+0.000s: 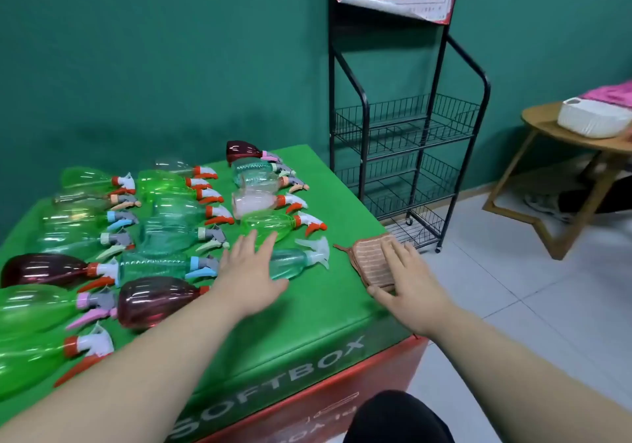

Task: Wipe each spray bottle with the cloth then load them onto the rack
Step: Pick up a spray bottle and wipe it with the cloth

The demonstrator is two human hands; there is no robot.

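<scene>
On the green worktop [307,312], head view, the striped cloth [371,261] lies close to the right edge, and it serves as the marker for everything else. The right hand [410,282] lies on top of the cloth, fingers laid across it and grip released. Its thumb sits at the cloth's near edge, and whether it has slipped underneath is hard to tell.

Just left of the cloth a teal spray bottle [294,263] lies on its side, white trigger pointing toward the cloth. The left hand [251,268] spreads over its body with straight fingers, grip released, seemingly touching it. Farther left of the cloth, the other bottles [164,230] lie in rows. Beyond the cloth, off the worktop, stands the black wire rack [393,116].

The step in hand looks like the first pick-up. It would go best with the left fingers wrapped round the bottle's body, not its trigger. The cloth should be gathered into the right palm, and the bottle turned while wiping from base to neck.
</scene>
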